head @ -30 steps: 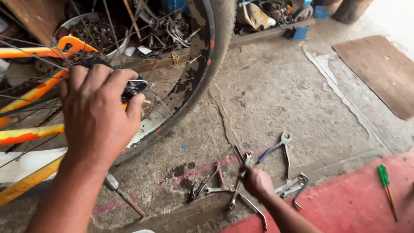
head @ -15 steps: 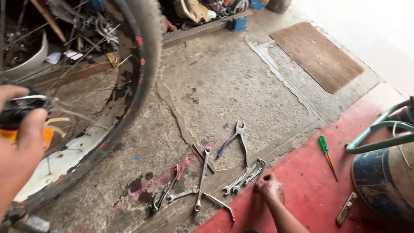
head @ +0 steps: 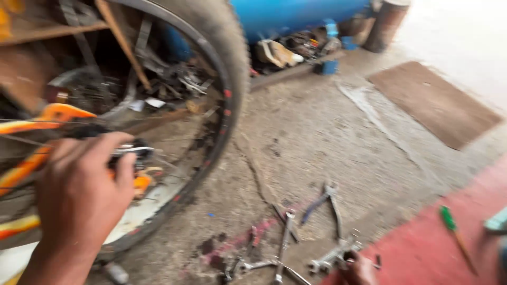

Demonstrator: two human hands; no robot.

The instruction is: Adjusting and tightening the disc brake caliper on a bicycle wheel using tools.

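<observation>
My left hand (head: 79, 195) is closed around a black part (head: 132, 150) at the middle of a bicycle wheel (head: 232, 79), beside the orange frame (head: 58, 113). At the bottom edge my right hand (head: 359, 269) reaches down to the concrete floor. Its fingers rest at the end of a silver wrench (head: 330, 258), and blur hides whether they grip it. Several more wrenches (head: 285, 243) and blue-handled pliers (head: 327, 198) lie just left of that hand.
A green-handled screwdriver (head: 449, 219) lies on the red floor strip (head: 422, 253) at the right. A brown mat (head: 433, 103) lies farther back. A blue drum (head: 296, 16) and a clutter of parts (head: 285, 50) stand behind the wheel.
The view has swung back left, bringing my left hand and the wheel hub into frame. My right hand stays low by the wrenches.
</observation>
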